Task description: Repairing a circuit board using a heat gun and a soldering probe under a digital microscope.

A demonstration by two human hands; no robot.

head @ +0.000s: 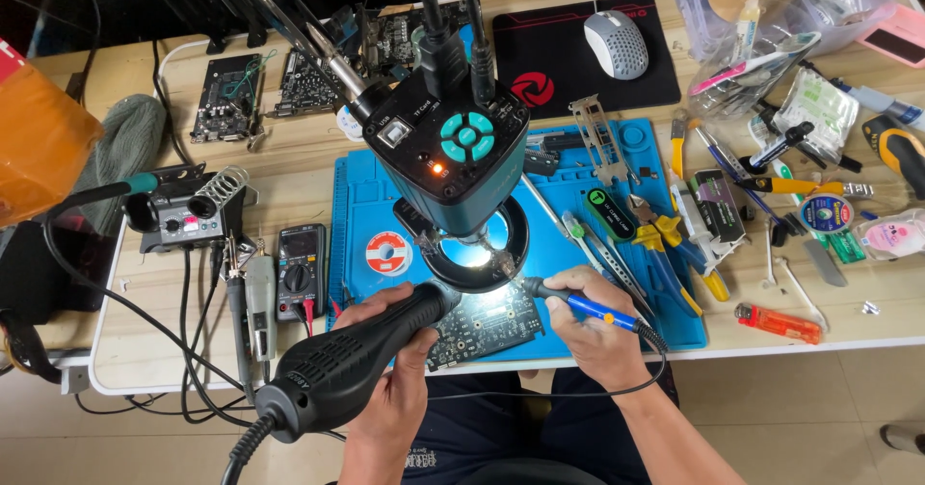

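My left hand (400, 365) grips a black hot-air gun (352, 360), its nozzle aimed up and right at a dark circuit board (487, 326). The board lies on a blue work mat (578, 206) under a microscope camera (453, 148) with a lit ring light (479, 254). My right hand (590, 329) holds a blue-handled soldering iron (578, 304), its tip pointing left toward the lit spot on the board. Both tools meet near the board's top edge, just beneath the ring light.
A soldering station (178, 217), a multimeter (301, 268) and cables sit to the left. Pliers, tweezers, cutters and an orange lighter (779, 323) lie to the right. Spare circuit boards (231, 95), a mouse (616, 44) on its pad and plastic bags are at the back.
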